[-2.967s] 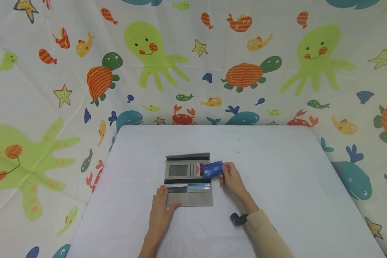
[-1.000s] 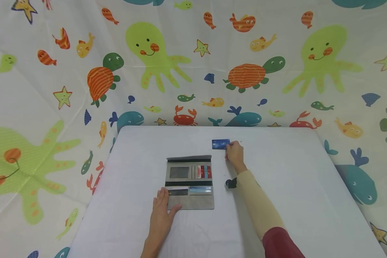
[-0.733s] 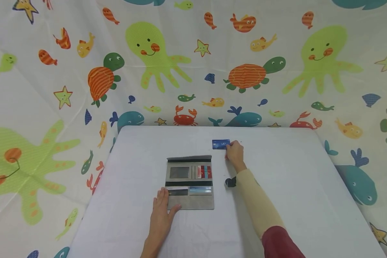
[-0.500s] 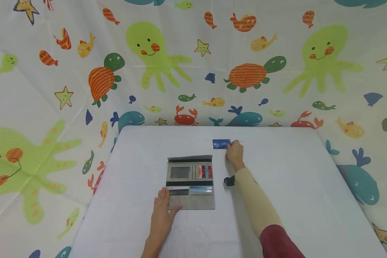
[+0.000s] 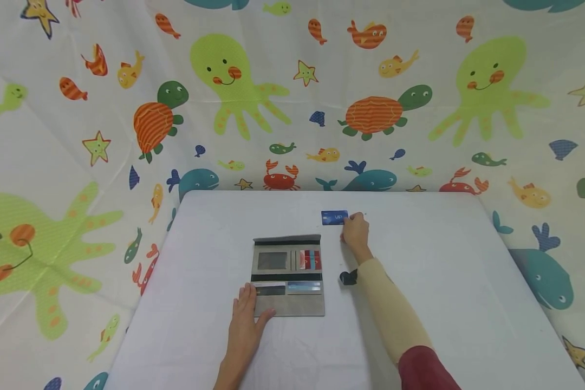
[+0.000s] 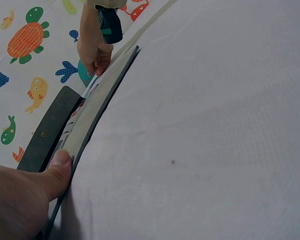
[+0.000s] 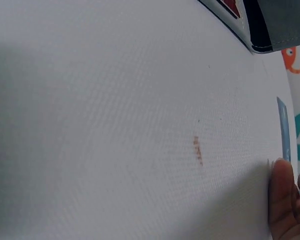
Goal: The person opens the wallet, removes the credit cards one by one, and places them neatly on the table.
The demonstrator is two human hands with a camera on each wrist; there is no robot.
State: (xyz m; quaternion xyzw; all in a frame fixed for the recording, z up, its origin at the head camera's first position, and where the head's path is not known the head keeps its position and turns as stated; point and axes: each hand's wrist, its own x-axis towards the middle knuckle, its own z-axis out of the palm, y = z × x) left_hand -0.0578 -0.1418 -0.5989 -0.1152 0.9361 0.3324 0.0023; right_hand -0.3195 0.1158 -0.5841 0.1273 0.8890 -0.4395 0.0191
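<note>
Here, the right hand [image 5: 356, 234] pinches the blue card [image 5: 333, 218] by its right end, its other fingers curled in. The card, marked "VIP", is at the far part of the white table [image 5: 419, 260], beyond the wallet and a little to its right, apart from it. In the right wrist view the card shows only as a thin sliver ahead of the fingertips, with a corner of the wallet higher up and a small reddish mark [image 7: 197, 151] on the tabletop.

The wallet [image 5: 292, 306] lies unfolded, its grey inside upward. Its far half has a dark window [image 5: 272, 260] on the left and red cards [image 5: 313, 260] in the slots on the right; its near half has a dark insert [image 5: 272, 290] and, to the right, a pale blue insert [image 5: 304, 286].

The left hand [image 5: 244, 319] rests with fingers extended along the wallet's left edge, thumb out on the near edge.

A beige sleeve [image 5: 390, 303] covers the right forearm, with dark red cloth [image 5: 424, 368] above it, and a small black device [image 5: 348, 278] sits at that wrist. Behind the table hangs a sheet [image 5: 292, 119] printed with sea animals.
</note>
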